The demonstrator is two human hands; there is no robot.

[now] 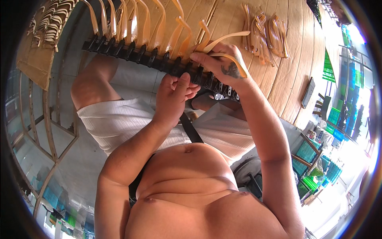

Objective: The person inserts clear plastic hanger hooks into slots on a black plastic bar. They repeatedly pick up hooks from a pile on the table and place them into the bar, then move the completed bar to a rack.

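A row of curved amber eyeglass temples (145, 24) stands in a long black rack of clips (131, 51) along the table edge. My right hand (223, 63) is closed at the rack's right part. Two loose temples stick out of it, one pale temple (227, 38) pointing right and another temple (236, 63) curving over the back of the hand. Its thumb lies by a temple (205, 34) at the rack; the thumb's exact contact is partly hidden. Below the rack my left hand (175, 91) has curled fingers, with the thumb against a black clip (189, 69).
Several bundles of amber temples (264, 38) lie on the wooden table (294, 75) to the right. A dark flat bar (308, 92) lies near the table's right edge. At far left, rows of temples (49, 24) sit on a cardboard-covered stand (36, 67) with metal legs.
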